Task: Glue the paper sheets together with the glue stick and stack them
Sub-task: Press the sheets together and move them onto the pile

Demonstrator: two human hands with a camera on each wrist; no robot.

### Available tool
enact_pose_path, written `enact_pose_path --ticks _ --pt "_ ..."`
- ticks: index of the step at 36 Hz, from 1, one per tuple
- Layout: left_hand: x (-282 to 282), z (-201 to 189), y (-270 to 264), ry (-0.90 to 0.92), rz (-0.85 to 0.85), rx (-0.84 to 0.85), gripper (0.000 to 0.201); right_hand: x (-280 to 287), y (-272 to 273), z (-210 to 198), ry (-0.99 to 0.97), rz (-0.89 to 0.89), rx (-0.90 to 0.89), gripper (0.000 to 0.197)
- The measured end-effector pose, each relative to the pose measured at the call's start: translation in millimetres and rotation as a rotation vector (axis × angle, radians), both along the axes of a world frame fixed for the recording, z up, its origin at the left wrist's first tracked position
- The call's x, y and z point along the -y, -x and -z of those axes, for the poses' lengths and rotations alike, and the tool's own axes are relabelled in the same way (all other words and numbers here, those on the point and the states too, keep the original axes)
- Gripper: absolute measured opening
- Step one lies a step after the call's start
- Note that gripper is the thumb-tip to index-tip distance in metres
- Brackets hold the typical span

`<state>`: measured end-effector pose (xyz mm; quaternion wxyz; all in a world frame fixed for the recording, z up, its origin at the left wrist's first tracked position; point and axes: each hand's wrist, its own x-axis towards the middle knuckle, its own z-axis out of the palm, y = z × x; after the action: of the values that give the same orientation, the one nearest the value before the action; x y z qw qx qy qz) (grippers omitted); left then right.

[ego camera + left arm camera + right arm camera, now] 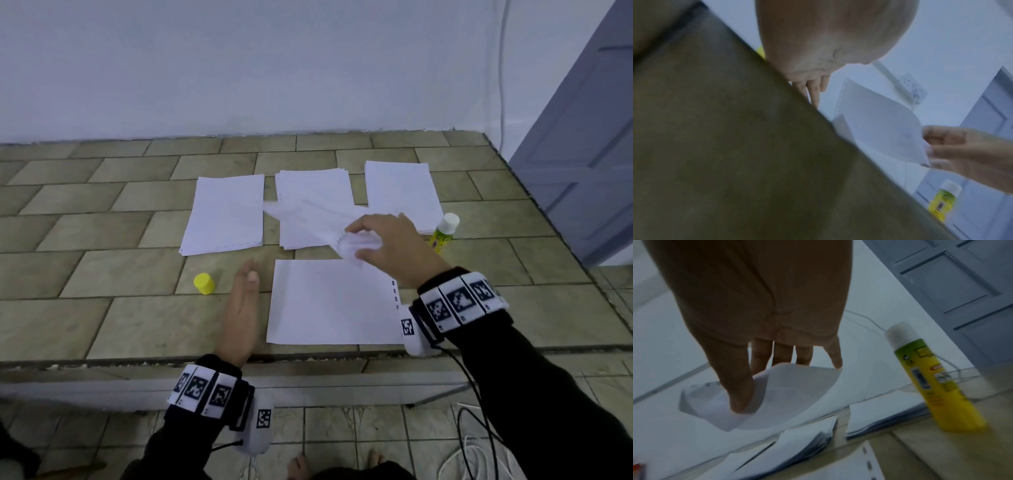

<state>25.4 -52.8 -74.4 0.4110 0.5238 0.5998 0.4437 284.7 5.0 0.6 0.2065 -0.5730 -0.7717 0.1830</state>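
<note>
A sheet point(308, 216) was pinched at its corner by the right hand point(383, 246) and held lifted over the middle pile point(313, 192) of three on the tiled counter point(102, 308). The left hand point(241, 315) was laid flat, fingers straight, between a yellow cap point(204, 283) and a single near sheet point(329, 301). An uncapped glue stick point(443, 233) was stood upright beside the right pile point(402, 192).

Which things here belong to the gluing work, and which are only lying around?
For the job: lifted sheet in right hand; near sheet; three paper piles; glue stick; yellow cap.
Just there: white cable, door.
</note>
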Motion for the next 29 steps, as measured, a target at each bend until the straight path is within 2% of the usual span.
enact_pose_path --ticks 4,8,9,11,16,21,25,29 --pt "-16.9 -10.3 14.9 0.005 -0.052 0.125 0.081 27.3 -5.9 6.6 -0.025 -0.078 -0.041 0.033" --pt "-33.1 -28.9 16.7 0.187 -0.007 0.25 0.032 38.4 -10.4 19.4 -0.109 -0.198 -0.128 0.035" --pt "-32.9 -33.4 16.1 0.204 0.034 0.246 0.027 39.8 -11.0 22.5 -0.099 -0.217 -0.145 0.037" --pt "-28.4 -39.3 14.1 0.215 0.099 0.263 0.03 43.2 -10.8 26.1 -0.08 -0.233 -0.177 0.038" --pt "-25.5 -40.6 12.8 0.171 0.21 0.293 0.056 51.9 -8.1 31.3 -0.097 -0.187 -0.167 0.038" --pt "-22.8 -41.7 8.0 0.113 0.221 0.398 0.061 53.0 -12.7 36.7 -0.089 -0.043 -0.125 0.046" --pt "-19.9 -40.5 3.4 0.073 0.187 0.47 0.063 54.2 -14.8 35.5 -0.035 0.035 -0.294 0.056" --pt "-17.2 -37.0 0.8 0.045 0.208 0.425 0.067 55.3 -17.9 36.4 0.161 0.174 -0.529 0.035"
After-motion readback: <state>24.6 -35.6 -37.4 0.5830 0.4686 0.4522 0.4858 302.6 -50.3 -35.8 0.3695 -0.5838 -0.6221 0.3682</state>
